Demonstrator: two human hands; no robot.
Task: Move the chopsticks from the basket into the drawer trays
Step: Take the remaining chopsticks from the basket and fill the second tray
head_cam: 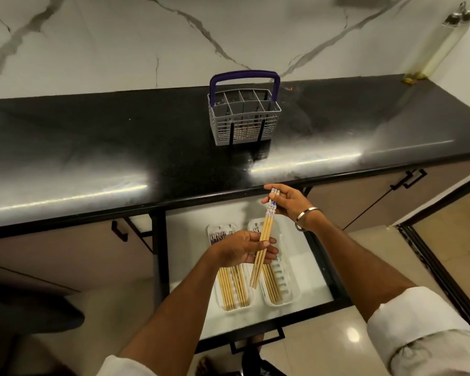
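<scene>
Chopsticks (263,241) sit bunched between my two hands, straight above the open drawer (304,291), tips angled down toward me. My left hand (244,249) is closed around the lower half of the bundle, fingers curled under and thumb across the top. My right hand (289,203) pinches the patterned upper ends, fingers closed on them.

Below the bundle, inside the drawer, the left tray (229,294) already holds a full row of chopsticks, and the right tray (281,283) beside it holds only a few along its left side. I judge this as the placing step: the bundle is squared up and ready to go down. The next move calls for lowering it level into the free slots of the right tray, lengthwise.

Beyond the drawer, on the black surface (92,147), the basket (244,119) stands upright and looks emptied, though its mesh hides the bottom.
</scene>
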